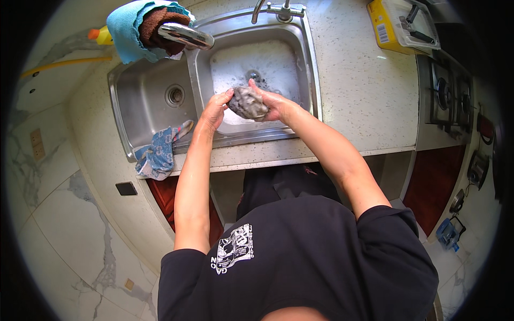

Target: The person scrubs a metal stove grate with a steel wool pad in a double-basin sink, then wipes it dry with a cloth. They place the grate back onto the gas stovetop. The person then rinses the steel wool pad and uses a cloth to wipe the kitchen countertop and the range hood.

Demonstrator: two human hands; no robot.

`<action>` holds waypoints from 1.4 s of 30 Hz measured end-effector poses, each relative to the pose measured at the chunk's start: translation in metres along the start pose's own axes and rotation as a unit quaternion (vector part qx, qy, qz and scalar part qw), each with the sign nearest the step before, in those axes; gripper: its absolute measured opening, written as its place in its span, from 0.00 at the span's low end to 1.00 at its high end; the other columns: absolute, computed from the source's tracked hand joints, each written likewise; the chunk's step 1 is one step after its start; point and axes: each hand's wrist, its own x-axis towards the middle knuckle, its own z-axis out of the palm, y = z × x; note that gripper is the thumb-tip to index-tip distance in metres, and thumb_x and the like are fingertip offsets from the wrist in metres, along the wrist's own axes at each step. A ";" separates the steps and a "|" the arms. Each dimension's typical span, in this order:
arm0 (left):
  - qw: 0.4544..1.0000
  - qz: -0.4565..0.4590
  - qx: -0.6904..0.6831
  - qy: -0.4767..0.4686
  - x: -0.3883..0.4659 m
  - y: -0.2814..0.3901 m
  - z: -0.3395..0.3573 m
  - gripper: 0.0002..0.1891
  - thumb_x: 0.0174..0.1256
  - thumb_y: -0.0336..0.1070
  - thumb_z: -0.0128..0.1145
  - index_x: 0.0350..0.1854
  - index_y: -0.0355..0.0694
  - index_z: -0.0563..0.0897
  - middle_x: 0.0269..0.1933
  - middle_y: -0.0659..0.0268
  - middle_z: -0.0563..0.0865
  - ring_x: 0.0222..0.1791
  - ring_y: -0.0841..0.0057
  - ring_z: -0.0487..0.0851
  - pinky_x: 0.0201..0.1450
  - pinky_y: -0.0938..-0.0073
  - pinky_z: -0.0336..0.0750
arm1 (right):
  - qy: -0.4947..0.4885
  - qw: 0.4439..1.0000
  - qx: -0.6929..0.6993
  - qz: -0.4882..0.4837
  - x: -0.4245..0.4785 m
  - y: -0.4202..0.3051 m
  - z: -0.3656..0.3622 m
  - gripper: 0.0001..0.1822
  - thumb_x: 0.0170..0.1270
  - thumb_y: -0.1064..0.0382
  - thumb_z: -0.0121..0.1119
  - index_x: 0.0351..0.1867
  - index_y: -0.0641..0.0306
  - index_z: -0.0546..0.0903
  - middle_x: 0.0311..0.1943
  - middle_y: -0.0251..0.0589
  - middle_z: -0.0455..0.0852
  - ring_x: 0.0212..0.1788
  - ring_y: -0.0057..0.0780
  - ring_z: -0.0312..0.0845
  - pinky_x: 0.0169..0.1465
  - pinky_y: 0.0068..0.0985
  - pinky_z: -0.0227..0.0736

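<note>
A wet, bunched grey cloth [248,103], slightly blurred, is between my hands above the larger basin [299,116] of a stainless steel sink. My left hand [215,110] pinches its left edge, the thumb on top and the fingers mostly hidden. On the other side my right hand [276,105] grips the cloth with the thumb raised; its remaining fingers are largely out of sight behind the cloth. Soapy water [237,56] covers much of the basin's floor, and the dark drain [253,75] shows just beyond the cloth.
Blue [124,32] and brown cloths [160,22] hang over a chrome faucet [188,36] at upper left. A small tap [284,14] stands at the back. Left lies the smaller basin [140,100], a patterned cloth [158,154] over its front rim. A gas stove [445,92] is right.
</note>
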 end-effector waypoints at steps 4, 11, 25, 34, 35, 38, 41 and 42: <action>0.986 -0.017 -0.122 -0.110 0.011 -0.003 0.021 0.38 0.62 0.67 0.57 0.58 0.35 0.77 0.59 0.53 0.81 0.63 0.64 0.75 0.66 0.56 0.70 | -0.078 0.997 0.009 0.004 -0.015 0.005 0.004 0.25 0.61 0.45 0.68 0.53 0.56 0.80 0.53 0.41 0.84 0.54 0.39 0.79 0.60 0.48 0.73; 0.918 0.050 -0.307 -0.245 0.007 -0.005 0.071 0.42 0.47 0.72 0.65 0.62 0.50 0.75 0.67 0.45 0.71 0.65 0.42 0.71 0.64 0.37 0.69 | -0.232 0.964 0.126 0.040 -0.041 0.017 0.010 0.28 0.67 0.54 0.63 0.64 0.60 0.68 0.61 0.66 0.70 0.51 0.48 0.76 0.32 0.28 0.83; 0.990 0.100 -0.097 -0.038 0.041 0.022 0.082 0.27 0.66 0.31 0.62 0.67 0.41 0.70 0.33 0.67 0.82 0.31 0.81 0.80 0.31 0.79 0.77 | 0.134 0.922 -0.358 -0.067 -0.045 -0.013 0.030 0.16 0.46 0.65 0.75 0.35 0.62 0.79 0.31 0.38 0.83 0.29 0.20 0.75 0.26 0.19 0.65; 0.917 0.206 0.192 0.282 0.051 -0.009 0.122 0.07 0.69 0.29 0.55 0.45 0.36 0.84 0.31 0.65 0.84 0.30 0.79 0.80 0.36 0.75 0.77 | 0.379 0.478 -0.721 -0.328 -0.049 0.020 0.023 0.22 0.57 0.64 0.64 0.48 0.71 0.70 0.39 0.61 0.85 0.40 0.54 0.85 0.43 0.45 0.80; 0.916 0.201 0.173 0.301 0.052 -0.009 0.122 0.07 0.69 0.30 0.55 0.43 0.35 0.83 0.31 0.64 0.84 0.28 0.79 0.80 0.34 0.74 0.77 | 0.387 0.443 -0.735 -0.336 -0.046 0.019 0.021 0.22 0.56 0.64 0.64 0.48 0.71 0.70 0.38 0.60 0.85 0.39 0.54 0.85 0.43 0.45 0.80; 0.928 0.156 0.101 0.322 0.056 -0.015 0.114 0.11 0.73 0.38 0.55 0.40 0.34 0.82 0.32 0.61 0.85 0.28 0.75 0.82 0.34 0.71 0.78 | 0.411 0.358 -0.760 -0.354 -0.039 0.020 0.018 0.21 0.54 0.65 0.66 0.46 0.69 0.72 0.35 0.59 0.86 0.36 0.51 0.86 0.39 0.43 0.81; 0.983 0.049 -0.101 0.144 0.045 -0.006 0.101 0.16 0.73 0.45 0.56 0.39 0.34 0.82 0.33 0.60 0.85 0.32 0.73 0.83 0.37 0.71 0.78 | 0.390 0.463 -0.728 -0.322 -0.048 0.020 0.016 0.19 0.50 0.66 0.67 0.42 0.68 0.75 0.34 0.58 0.86 0.35 0.48 0.86 0.38 0.42 0.81; 0.984 0.009 -0.165 0.063 0.042 -0.002 0.077 0.21 0.71 0.51 0.57 0.50 0.34 0.80 0.42 0.56 0.85 0.42 0.69 0.84 0.46 0.66 0.79 | 0.390 0.470 -0.723 -0.323 -0.050 0.021 0.026 0.17 0.46 0.66 0.69 0.38 0.68 0.78 0.30 0.52 0.87 0.31 0.38 0.87 0.31 0.33 0.80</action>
